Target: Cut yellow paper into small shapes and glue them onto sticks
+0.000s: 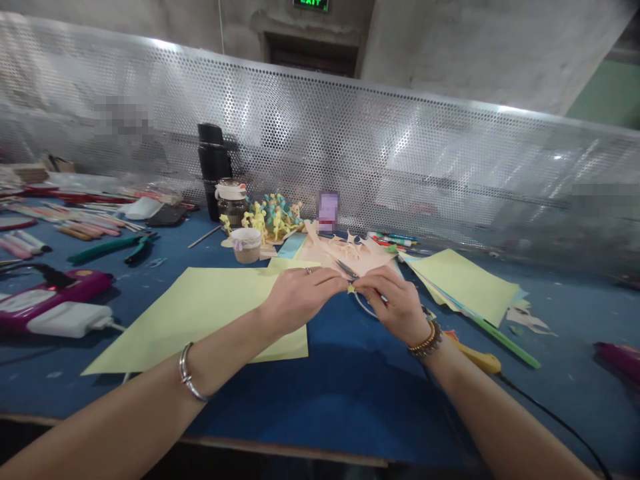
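Note:
Both hands meet above the blue table (350,387), near the middle of the view. Between their fingertips is a small yellow piece (351,289), shaped somewhat like a star. My left hand (300,297) pinches it from the left, over the edge of a large yellow sheet (200,313). From the right, my right hand (393,300) has its fingers closed at the same piece. Just behind the fingertips lies a pointed metal tool (346,269), perhaps scissors. Peach-coloured sheets and cut scraps (345,250) lie beyond.
Yellow and blue small figures (275,217) stand behind a paper cup (247,247), near a jar (231,203) and black flask (213,167). Green pliers (107,248) and a purple power strip (55,293) are left. Yellow sheets (465,283) and a yellow-handled corded tool (475,357) are right.

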Tool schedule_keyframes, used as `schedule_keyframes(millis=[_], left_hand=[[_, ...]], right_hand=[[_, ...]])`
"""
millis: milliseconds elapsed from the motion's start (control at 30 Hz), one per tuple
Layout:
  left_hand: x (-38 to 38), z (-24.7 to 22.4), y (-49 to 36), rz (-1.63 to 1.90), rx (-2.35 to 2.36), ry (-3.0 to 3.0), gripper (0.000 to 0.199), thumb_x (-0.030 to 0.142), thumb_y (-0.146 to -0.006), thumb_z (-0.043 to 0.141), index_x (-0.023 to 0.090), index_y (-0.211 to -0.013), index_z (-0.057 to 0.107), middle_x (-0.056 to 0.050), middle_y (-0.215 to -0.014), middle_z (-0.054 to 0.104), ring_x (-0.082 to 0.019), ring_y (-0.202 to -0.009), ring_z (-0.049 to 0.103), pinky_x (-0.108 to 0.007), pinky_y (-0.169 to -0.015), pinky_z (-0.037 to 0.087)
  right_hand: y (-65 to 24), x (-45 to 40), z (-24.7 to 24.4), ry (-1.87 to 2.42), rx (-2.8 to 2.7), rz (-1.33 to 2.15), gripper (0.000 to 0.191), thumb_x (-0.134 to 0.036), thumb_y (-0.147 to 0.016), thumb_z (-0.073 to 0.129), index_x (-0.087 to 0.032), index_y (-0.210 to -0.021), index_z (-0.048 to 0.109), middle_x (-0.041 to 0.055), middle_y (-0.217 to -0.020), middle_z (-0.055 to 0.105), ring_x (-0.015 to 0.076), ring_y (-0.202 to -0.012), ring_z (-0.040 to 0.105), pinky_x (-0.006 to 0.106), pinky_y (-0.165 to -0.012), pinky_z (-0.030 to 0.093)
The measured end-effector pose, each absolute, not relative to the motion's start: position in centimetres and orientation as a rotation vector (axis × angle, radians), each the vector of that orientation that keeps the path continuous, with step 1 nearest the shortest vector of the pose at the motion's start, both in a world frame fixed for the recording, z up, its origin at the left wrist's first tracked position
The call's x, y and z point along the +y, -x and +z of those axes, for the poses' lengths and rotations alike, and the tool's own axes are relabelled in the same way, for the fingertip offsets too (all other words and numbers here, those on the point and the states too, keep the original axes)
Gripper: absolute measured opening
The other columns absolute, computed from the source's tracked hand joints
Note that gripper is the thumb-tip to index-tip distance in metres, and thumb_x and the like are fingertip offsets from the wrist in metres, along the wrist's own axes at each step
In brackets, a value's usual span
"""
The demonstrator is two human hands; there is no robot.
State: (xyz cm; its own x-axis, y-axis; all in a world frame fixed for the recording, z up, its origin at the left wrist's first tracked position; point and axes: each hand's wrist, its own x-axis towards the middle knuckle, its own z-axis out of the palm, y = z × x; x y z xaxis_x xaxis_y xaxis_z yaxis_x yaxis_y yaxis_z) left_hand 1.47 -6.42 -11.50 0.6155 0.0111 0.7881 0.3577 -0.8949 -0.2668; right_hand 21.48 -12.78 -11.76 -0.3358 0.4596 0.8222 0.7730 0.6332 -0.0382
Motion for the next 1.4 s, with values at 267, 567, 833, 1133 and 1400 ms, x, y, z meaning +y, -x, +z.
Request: schedule_keyframes(millis=[267, 567, 833, 1133, 1400], left_hand=[[-7.3, -11.2, -2.7, -1.666, -0.768, 3.121, 0.02, 0.03, -0.089, 0.05, 0.019, -0.095, 0.065, -0.004, -0.092, 0.071, -0.013, -0.076, 0.068, -0.022, -0.064, 0.054], [-7.6, -11.7, -3.5, -1.887, -1.143, 3.575, 0.019, 0.032, -0.081, 0.061, 0.015, -0.086, 0.067, -0.005, -0.08, 0.071, -0.015, -0.074, 0.068, -0.025, -0.063, 0.055], [-7.4, -11.9, -3.4, -1.819, -1.075, 3.535, 0.021, 0.034, -0.081, 0.061, 0.014, -0.086, 0.066, -0.005, -0.078, 0.069, -0.016, -0.072, 0.068, -0.026, -0.062, 0.056], [-7.2, -12.0, -3.5, -1.962, -1.05, 3.537, 0.023, 0.036, -0.081, 0.061, 0.016, -0.091, 0.065, -0.006, -0.082, 0.071, -0.016, -0.073, 0.069, -0.026, -0.061, 0.057], [-7.3, -11.9, -3.5, -1.973, -1.101, 3.611, 0.018, 0.031, -0.081, 0.062, 0.016, -0.088, 0.067, -0.006, -0.08, 0.072, -0.015, -0.072, 0.069, -0.024, -0.061, 0.056]], right_hand=[[-21.9, -12.5, -11.8, 0.995, -1.906, -0.502, 0.015, -0.015, -0.087, 0.053, -0.022, -0.09, 0.066, 0.0034, -0.082, 0.066, 0.0148, -0.075, 0.063, 0.025, -0.063, 0.052], [-21.6, -12.6, -11.8, 0.996, -1.915, -0.471, 0.012, -0.017, -0.086, 0.057, -0.02, -0.092, 0.066, 0.0041, -0.083, 0.066, 0.0125, -0.069, 0.063, 0.023, -0.058, 0.05], [-21.6, -12.5, -11.7, 1.039, -1.953, -0.365, 0.023, -0.017, -0.089, 0.051, -0.023, -0.108, 0.062, 0.0051, -0.09, 0.063, 0.0149, -0.079, 0.062, 0.025, -0.063, 0.052], [-21.6, -12.4, -11.8, 1.018, -1.932, -0.345, 0.012, -0.019, -0.086, 0.057, -0.021, -0.095, 0.064, 0.0036, -0.085, 0.063, 0.0131, -0.071, 0.061, 0.024, -0.057, 0.05], [-21.5, -12.4, -11.7, 0.975, -1.929, -0.38, 0.01, -0.015, -0.087, 0.054, -0.021, -0.087, 0.063, 0.0036, -0.08, 0.064, 0.0148, -0.076, 0.062, 0.025, -0.061, 0.051]])
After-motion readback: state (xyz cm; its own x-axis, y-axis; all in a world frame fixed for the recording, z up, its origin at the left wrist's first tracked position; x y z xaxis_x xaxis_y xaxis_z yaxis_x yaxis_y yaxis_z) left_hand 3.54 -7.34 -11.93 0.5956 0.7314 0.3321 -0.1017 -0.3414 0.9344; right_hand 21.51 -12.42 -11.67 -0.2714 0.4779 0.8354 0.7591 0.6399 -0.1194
